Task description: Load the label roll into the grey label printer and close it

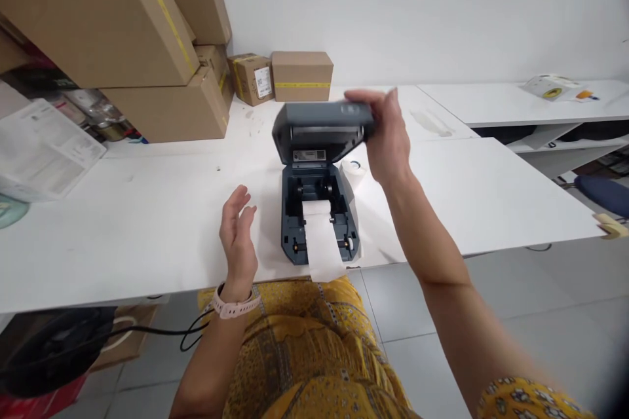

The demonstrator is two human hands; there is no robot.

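A dark grey label printer (pixel 287 236) stands at the table's front edge with its lid (pixel 319 114) raised. My right hand (pixel 386 137) grips the lid's right side, fingers over its top edge; the lid is slightly blurred. From inside the printer a white paper label strip (pixel 322 242) runs forward over the roller and hangs past the front edge. Left of the printer, my left hand (pixel 238 236) hovers apart from it, fingers spread and holding nothing. Behind the printer's right side, partly covered, sits a white roll (pixel 352 173).
Cardboard boxes (pixel 162 108) are stacked at the left, with two smaller boxes (pixel 302 72) against the wall. The white table (pixel 162 229) ends just in front of the printer. At the far right is a shelf unit (pixel 535 111) with a white packet on top.
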